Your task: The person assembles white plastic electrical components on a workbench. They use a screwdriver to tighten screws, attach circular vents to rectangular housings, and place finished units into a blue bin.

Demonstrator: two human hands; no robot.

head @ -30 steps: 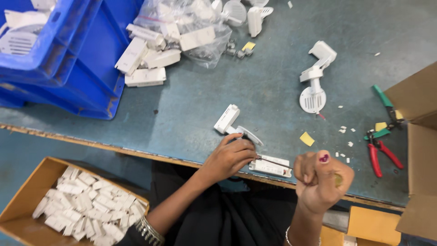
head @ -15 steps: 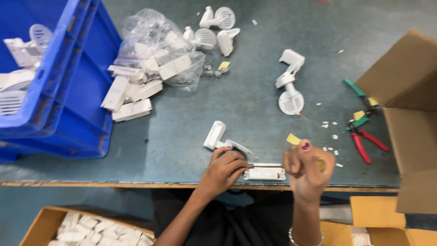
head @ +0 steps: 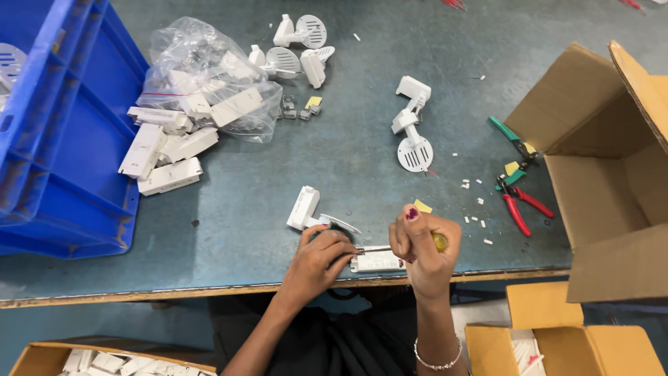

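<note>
1. White plastic forms the part (head: pixel 327 224) at the table's (head: pixel 229 223) near edge: a ribbed rectangular block joined to a thin round disc. Its long axis runs from upper left to lower right, block end away from the person.
2. A flat white box (head: pixel 377 261) lies just beside it, long axis across the table, parallel to the edge.
3. The disc end is pressed down by the left hand (head: pixel 321 261), fingers curled over it.
4. A screwdriver (head: pixel 417 245) with a yellow handle is gripped in the clenched right hand (head: pixel 421 247); its metal shaft lies level and points left toward the left hand's fingertips.
5. A blue crate (head: pixel 62 132), hard plastic with ribbed walls, stands at the left; one white grille is seen inside.
6. A clear crinkled bag (head: pixel 202 76) holds white rectangular housings; more housings (head: pixel 167 150) are spilled beside it.
7. An open brown carton (head: pixel 612 174) stands at the right; its contents are hidden.
8. Two cartons sit below the table: one (head: pixel 104 358) filled with small white pieces, another (head: pixel 563 345) with a few.
9. Green cutters (head: pixel 515 143) and red pliers (head: pixel 518 205) lie near small white scraps.
</note>
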